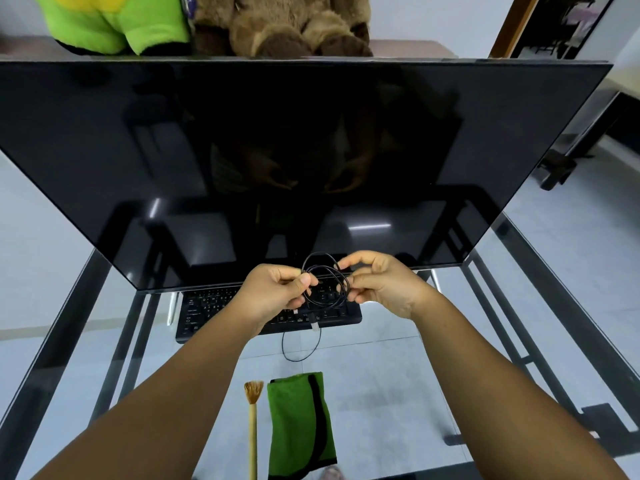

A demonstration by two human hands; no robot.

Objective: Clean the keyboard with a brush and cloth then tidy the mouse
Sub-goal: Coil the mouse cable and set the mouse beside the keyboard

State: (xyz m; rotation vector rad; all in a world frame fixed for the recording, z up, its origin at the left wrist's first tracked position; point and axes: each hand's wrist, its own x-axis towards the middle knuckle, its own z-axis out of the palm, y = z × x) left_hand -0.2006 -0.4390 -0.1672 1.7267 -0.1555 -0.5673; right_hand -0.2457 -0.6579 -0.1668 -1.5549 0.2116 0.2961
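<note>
Above the keyboard (270, 315), left hand (277, 294) and right hand (381, 284) pinch the coiled cable (325, 285); brush (252, 424) and cloth (301, 424) lie at the surface's near edge, cleaning apparently done.

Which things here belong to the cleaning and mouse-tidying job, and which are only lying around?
Part of the job:
- keyboard
- brush
- green cloth
- black cable, being coiled by left hand and right hand; the mouse itself is not visible

Only lying around:
- monitor
- brown plush toy
- green plush toy
</note>
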